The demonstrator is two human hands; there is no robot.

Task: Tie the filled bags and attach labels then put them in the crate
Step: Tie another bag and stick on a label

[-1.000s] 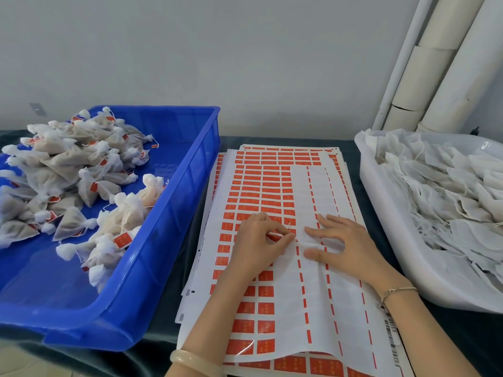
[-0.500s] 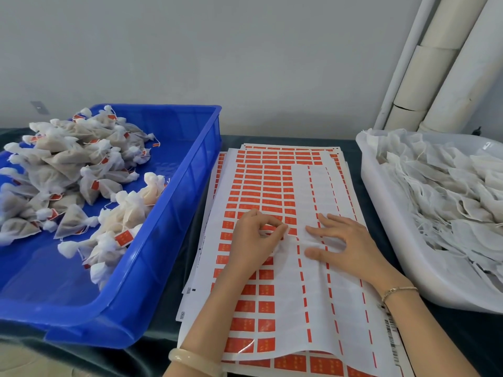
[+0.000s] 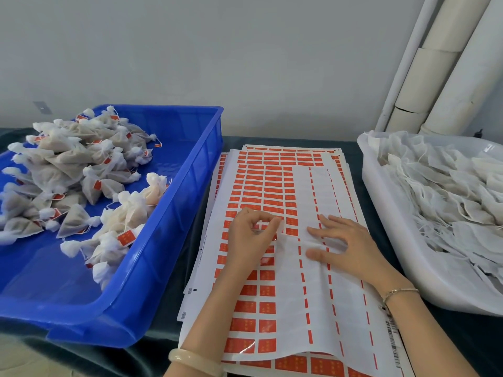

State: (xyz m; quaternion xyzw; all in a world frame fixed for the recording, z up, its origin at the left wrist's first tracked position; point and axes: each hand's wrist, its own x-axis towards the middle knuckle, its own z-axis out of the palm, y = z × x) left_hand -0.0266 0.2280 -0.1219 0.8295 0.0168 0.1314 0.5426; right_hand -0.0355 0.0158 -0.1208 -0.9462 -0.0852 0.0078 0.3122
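Two hands work on the top label sheet [image 3: 299,308]. The right hand [image 3: 353,246] lies flat, fingers straight and spread, pressing the backing, apparently to stop it lifting during peeling. The left hand [image 3: 250,238] pinches one label [image 3: 265,223] between thumb and forefinger. Tied, labelled bags [image 3: 68,164] lie in the blue crate [image 3: 174,213] at left.

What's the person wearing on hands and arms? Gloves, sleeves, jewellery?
No gloves. Both forearms are bare, with no sleeve in view. The left hand has a thick, smooth, pale cream bangle at its wrist. The right hand has a thin metallic chain bracelet at its wrist. No rings show on either hand.
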